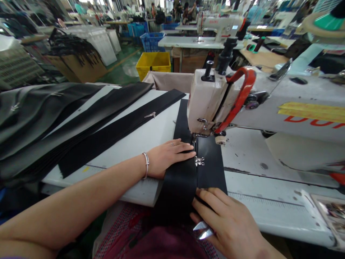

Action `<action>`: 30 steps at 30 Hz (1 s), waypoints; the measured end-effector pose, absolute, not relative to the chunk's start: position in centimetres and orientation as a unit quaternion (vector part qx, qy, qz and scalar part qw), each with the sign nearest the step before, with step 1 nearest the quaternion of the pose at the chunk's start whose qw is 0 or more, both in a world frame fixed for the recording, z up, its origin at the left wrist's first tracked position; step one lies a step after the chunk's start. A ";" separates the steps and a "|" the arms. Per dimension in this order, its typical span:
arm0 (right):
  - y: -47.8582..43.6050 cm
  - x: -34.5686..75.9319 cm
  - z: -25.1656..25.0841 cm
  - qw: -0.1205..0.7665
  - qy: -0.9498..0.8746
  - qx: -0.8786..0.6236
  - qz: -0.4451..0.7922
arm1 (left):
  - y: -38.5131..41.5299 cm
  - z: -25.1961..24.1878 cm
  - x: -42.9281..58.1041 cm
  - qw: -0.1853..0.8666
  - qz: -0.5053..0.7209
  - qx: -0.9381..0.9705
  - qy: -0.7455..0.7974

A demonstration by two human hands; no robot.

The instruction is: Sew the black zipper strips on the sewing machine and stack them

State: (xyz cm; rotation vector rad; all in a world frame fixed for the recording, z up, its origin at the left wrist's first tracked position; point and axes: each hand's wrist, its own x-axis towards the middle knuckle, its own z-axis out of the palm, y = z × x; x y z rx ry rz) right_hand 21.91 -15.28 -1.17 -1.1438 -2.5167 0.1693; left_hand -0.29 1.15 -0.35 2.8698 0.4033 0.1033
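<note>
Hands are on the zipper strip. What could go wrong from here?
Left hand: fingertips lie right beside the presser foot; they might slide under it. The zipper slider sits just before the foot and may jam. The thread snips under the right hand could nick the black strip.

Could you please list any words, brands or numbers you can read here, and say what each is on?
"DU": red letters on the arm of the near white sewing machine; the rest is cut off by the frame.
Brand on the far white sewing machine: too blurred to read.
Ruler marks on the white table edge: too small to read.
</note>
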 end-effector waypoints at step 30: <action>-3.4 23.4 -1.0 0.133 -0.770 -0.617 0.098 | 0.0 0.1 -0.2 0.143 0.029 0.983 0.111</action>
